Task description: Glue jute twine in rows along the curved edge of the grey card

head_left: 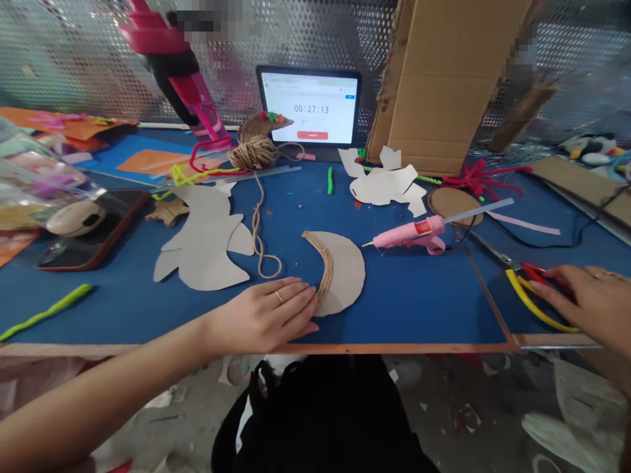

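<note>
We look down at a blue tabletop (pixel 419 309) where a grey cardboard crescent (pixel 348 269) lies flat near the front edge, at the middle. Its inner curve carries a band of twine strands (pixel 326 259), laid side by side; the broad outer part is bare, so we judge the covering only begun, with most of the card left.

Our left hand (pixel 261 315) is stretched flat, fingers together, its fingertips over the crescent's lower end. Our right hand (pixel 591 295), far right, is closed around the red-and-yellow handles of scissors (pixel 513 264); how firmly, we cannot tell.

A pink glue gun (pixel 409 234) lies just right of the crescent, nozzle towards it. Behind, a ball of twine (pixel 254 154) trails a loose length forward. Left of the crescent, a cardboard cut-out (pixel 204 240) shows no twine.

The left fingers hide the band's lower end, so we cannot see where it finishes. The picture's edge cuts off our right wrist. The ball partly hides a brown curved piece (pixel 259 128) dotted with colour.
</note>
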### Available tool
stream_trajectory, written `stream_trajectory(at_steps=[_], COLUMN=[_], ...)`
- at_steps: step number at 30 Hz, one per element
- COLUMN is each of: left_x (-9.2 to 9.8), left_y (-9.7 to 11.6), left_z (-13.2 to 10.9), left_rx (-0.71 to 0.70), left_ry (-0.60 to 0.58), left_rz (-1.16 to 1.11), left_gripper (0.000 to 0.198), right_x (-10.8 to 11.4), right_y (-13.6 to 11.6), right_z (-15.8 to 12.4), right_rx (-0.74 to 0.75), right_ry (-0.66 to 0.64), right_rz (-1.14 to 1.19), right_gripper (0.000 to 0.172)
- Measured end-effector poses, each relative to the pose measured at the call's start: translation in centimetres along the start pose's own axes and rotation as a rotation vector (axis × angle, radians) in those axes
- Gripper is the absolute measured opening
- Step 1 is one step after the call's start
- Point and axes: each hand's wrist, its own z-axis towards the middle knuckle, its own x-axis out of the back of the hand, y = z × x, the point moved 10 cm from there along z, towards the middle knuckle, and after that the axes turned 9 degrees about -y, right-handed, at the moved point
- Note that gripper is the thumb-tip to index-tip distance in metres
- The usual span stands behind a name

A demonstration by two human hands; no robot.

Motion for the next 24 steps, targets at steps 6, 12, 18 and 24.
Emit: stream_trajectory(at_steps=[6,12,18,24], left_x=[-0.9,0.2,0.0,-2.8], left_y=[-0.2,-0.6,-8.0,-8.1], left_z=[-0.2,-0.9,-6.0,-7.5], left_rx=[0.027,0.061,0.509,0.439], left_ry=[-0.029,0.013,-0.078,-0.289], left_rz=[-0.086,-0.116,-0.22,-0.229], left_gripper=[0.014,0.015,0.015,0.022], right_x=[6.9,7.4,7.0,7.7], right_y=[-7.9,-11.6,-9.8,-9.6], right_z=[0.8,5.3,4.7,-0.1], right_rx=[0.226,0.283,0.121,0.146], right_ry=[0.257,0.082,0.066,0.187], right_rz=[0.17,0.361,0.403,0.382], right_gripper=[0.056,0.076,0.083,0.059])
